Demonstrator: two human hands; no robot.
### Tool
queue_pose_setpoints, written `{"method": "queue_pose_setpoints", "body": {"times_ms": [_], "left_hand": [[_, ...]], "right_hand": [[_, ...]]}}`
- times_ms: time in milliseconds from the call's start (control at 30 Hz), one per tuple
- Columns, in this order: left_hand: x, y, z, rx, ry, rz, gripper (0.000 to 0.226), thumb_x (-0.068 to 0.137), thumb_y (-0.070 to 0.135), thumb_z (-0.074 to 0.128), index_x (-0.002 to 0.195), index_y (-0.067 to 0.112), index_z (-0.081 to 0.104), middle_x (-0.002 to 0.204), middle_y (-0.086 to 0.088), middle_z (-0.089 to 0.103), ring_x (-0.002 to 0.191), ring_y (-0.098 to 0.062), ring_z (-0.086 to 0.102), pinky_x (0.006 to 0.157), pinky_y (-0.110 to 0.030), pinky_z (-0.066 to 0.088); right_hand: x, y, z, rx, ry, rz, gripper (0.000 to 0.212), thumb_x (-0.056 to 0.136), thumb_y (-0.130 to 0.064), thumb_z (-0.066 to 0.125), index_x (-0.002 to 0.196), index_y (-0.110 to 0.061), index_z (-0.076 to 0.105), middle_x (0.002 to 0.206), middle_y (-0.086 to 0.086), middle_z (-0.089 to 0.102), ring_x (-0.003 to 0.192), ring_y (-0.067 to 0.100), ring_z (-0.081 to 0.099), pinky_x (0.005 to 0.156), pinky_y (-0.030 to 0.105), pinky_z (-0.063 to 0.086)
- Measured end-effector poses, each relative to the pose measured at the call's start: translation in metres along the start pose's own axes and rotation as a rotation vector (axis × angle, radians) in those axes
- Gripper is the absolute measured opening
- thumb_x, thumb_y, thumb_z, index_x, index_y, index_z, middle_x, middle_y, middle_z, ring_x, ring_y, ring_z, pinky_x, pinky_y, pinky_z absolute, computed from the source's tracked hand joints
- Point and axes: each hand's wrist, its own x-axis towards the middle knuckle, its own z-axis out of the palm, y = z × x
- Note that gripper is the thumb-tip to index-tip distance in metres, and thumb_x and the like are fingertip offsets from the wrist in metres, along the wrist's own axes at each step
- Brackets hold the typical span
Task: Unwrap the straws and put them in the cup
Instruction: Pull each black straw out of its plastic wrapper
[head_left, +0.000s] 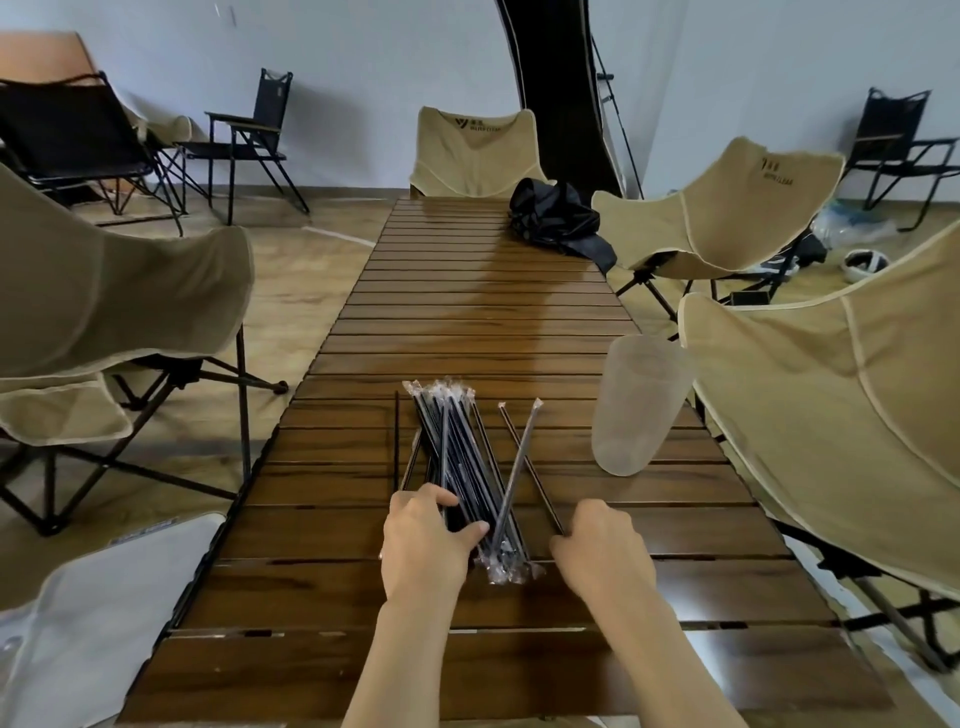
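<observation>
Grip of left hand (423, 540) wraps straws (457, 447); right hand (602, 545) pinches single straw (546, 499).

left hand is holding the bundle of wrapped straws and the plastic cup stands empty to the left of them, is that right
Not quite. The head view shows the cup standing to the right of the bundle of wrapped straws, not to the left. The rest holds: the cup is empty and the left hand holds the bundle.

Slatted wooden table (467, 322) ran toward 12 o'clock, beige chairs (104, 291) stood at 9, 12, 2 and 3 o'clock, black chairs (249, 140) at 10 and 2 o'clock, pale wall (363, 62) behind, wood-look floor (311, 270).
</observation>
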Motion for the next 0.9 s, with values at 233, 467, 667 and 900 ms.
{"method": "queue_pose_setpoints", "body": {"times_ms": [233,467,667,900], "left_hand": [[0.001,0.000,0.004,0.039,0.046,-0.009,0.036,0.083,0.029,0.072,0.117,0.021,0.060,0.132,-0.003,0.046,0.114,-0.018,0.053,0.086,-0.025,0.050],[0.006,-0.002,0.003,0.007,0.187,0.004,0.033,0.090,0.024,0.062,0.123,0.022,0.056,0.129,-0.005,0.050,0.105,-0.019,0.056,0.089,-0.035,0.053],[0.012,-0.026,-0.014,0.045,0.333,-0.188,0.043,0.090,0.017,0.062,0.131,0.019,0.050,0.125,-0.007,0.056,0.117,-0.025,0.050,0.099,-0.041,0.041],[0.015,-0.036,-0.019,-0.059,0.353,-0.183,0.034,0.087,0.014,0.067,0.119,0.017,0.057,0.110,-0.003,0.065,0.097,-0.020,0.061,0.069,-0.031,0.048]], "right_hand": [[0.006,0.008,-0.018,0.190,0.043,-0.022,0.016,0.088,-0.013,0.059,0.096,-0.018,0.045,0.085,0.000,0.054,0.065,0.010,0.050,0.050,0.019,0.038],[0.005,0.005,-0.015,0.214,0.069,-0.049,0.028,0.090,-0.017,0.061,0.116,-0.015,0.052,0.088,0.000,0.054,0.074,0.015,0.058,0.066,0.024,0.050],[0.003,0.005,-0.012,0.138,0.060,-0.055,0.022,0.091,-0.022,0.058,0.111,-0.018,0.052,0.077,-0.005,0.044,0.071,0.013,0.054,0.060,0.022,0.044],[0.003,0.001,-0.005,0.141,0.107,-0.146,0.018,0.092,-0.030,0.057,0.106,-0.020,0.054,0.082,-0.007,0.047,0.064,0.005,0.045,0.051,0.015,0.033]]}}
